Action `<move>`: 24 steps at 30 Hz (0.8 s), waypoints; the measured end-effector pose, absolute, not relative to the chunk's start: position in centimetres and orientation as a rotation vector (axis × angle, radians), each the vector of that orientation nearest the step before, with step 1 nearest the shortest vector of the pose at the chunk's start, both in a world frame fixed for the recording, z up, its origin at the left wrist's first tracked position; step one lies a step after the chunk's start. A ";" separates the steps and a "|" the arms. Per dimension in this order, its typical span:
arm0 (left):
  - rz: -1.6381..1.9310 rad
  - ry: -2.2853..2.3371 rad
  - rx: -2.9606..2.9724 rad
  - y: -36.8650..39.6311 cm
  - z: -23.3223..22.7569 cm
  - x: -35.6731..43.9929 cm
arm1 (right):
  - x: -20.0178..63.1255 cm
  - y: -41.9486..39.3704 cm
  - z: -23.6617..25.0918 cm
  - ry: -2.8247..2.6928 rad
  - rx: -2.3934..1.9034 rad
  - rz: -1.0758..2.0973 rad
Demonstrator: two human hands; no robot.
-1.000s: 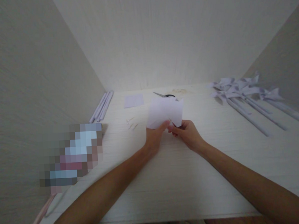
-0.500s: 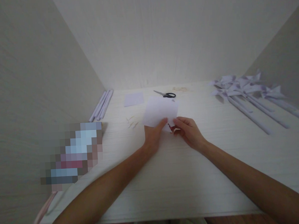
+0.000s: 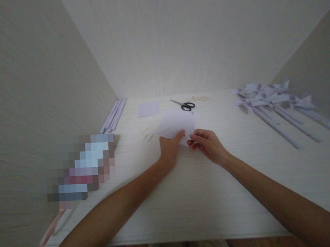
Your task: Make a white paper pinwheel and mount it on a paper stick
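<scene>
A white square sheet of paper [image 3: 176,123] is held above the table at the centre. My left hand [image 3: 168,149] grips its near edge, thumb on top and the other fingers hidden underneath. At the paper's near right corner, my right hand [image 3: 207,142] is closed in a pinch with thumb and index finger. Small dark red specks show between the two hands; what they are I cannot make out. Just beyond the paper lie black-handled scissors [image 3: 184,105], blades pointing left. A second flat square of paper [image 3: 148,109] rests to their left.
Several rolled paper sticks [image 3: 115,115] lie at the back left. Paper pinwheels on sticks [image 3: 274,103] are grouped at the right. Thin pale scraps [image 3: 147,134] lie left of the paper, others [image 3: 199,98] behind the scissors. A pixelated object [image 3: 84,168] is by the left wall.
My right fingers have drawn in closer to the paper's near right corner, and less dark red shows there. The sheet tilts slightly differently. My left hand keeps its grip.
</scene>
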State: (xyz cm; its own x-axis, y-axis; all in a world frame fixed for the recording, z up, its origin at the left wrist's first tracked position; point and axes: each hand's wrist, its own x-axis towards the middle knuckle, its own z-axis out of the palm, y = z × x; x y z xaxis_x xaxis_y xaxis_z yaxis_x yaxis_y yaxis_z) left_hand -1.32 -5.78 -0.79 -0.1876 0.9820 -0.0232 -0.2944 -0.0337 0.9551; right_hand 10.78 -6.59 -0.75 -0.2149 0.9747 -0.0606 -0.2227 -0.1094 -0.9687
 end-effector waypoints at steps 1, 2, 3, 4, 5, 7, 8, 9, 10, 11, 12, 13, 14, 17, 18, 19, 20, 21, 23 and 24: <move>1.469 1.119 0.883 -5.8 -0.8 -1.3 | 10.8 -6.6 -0.8 -1.142 -0.988 1.528; 1.459 1.122 0.881 -5.8 -0.8 -1.3 | 10.8 -6.6 -0.8 -1.151 -0.990 1.530; 1.453 1.123 0.880 -5.7 -0.9 -1.3 | 10.8 -6.6 -0.8 -1.161 -0.990 1.530; 1.454 1.123 0.878 -5.7 -1.0 -1.3 | 10.8 -6.6 -0.8 -1.174 -0.990 1.527; 1.455 1.118 0.879 -5.7 -1.0 -1.4 | 10.8 -6.6 -0.8 -1.191 -0.989 1.525; 1.456 1.114 0.878 -5.6 -1.2 -1.4 | 10.9 -6.6 -0.8 -1.231 -0.982 1.522; 1.456 1.117 0.874 -5.5 -1.3 -1.4 | 10.9 -6.6 -0.8 -1.250 -0.977 1.520; 1.460 1.121 0.869 -5.5 -1.4 -1.4 | 10.9 -6.6 -0.9 -1.268 -0.974 1.516; 1.462 1.122 0.864 -5.4 -1.4 -1.4 | 10.9 -6.7 -0.9 -1.283 -0.973 1.511; 1.469 1.125 0.858 -5.4 -1.5 -1.5 | 10.8 -6.7 -0.9 -1.293 -0.972 1.503; 1.477 1.126 0.851 -5.4 -1.5 -1.5 | 10.8 -6.7 -0.9 -1.300 -0.970 1.495; 1.483 1.121 0.844 -5.3 -1.5 -1.4 | 10.8 -6.7 -0.9 -1.305 -0.970 1.487; 1.485 1.111 0.840 -5.3 -1.5 -1.4 | 10.7 -6.7 -0.9 -1.308 -0.969 1.480; 1.486 1.092 0.825 -5.3 -1.5 -1.4 | 10.6 -6.7 -0.8 -1.318 -0.973 1.454; 1.483 1.093 0.822 -5.3 -1.5 -1.4 | 10.6 -6.7 -0.8 -1.322 -0.976 1.443; 1.478 1.096 0.823 -5.3 -1.5 -1.4 | 10.6 -6.7 -0.8 -1.325 -0.978 1.432; 1.474 1.101 0.826 -5.3 -1.4 -1.4 | 10.6 -6.7 -0.9 -1.326 -0.977 1.424; 1.473 1.110 0.829 -5.3 -1.4 -1.4 | 10.7 -6.6 -0.9 -1.326 -0.975 1.418; 1.477 1.138 0.828 -5.3 -1.4 -1.4 | 10.7 -6.5 -1.0 -1.328 -0.969 1.413; 1.480 1.156 0.823 -5.3 -1.4 -1.4 | 10.7 -6.5 -1.0 -1.331 -0.965 1.414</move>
State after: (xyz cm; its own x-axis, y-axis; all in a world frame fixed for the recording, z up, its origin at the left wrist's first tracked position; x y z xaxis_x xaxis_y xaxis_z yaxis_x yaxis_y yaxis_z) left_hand -1.41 -5.31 -1.39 -0.2261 0.9711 -0.0765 -0.3093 0.0029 0.9509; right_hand 10.75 -6.50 -1.04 -0.2532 0.9659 0.0542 -0.1125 0.0262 -0.9933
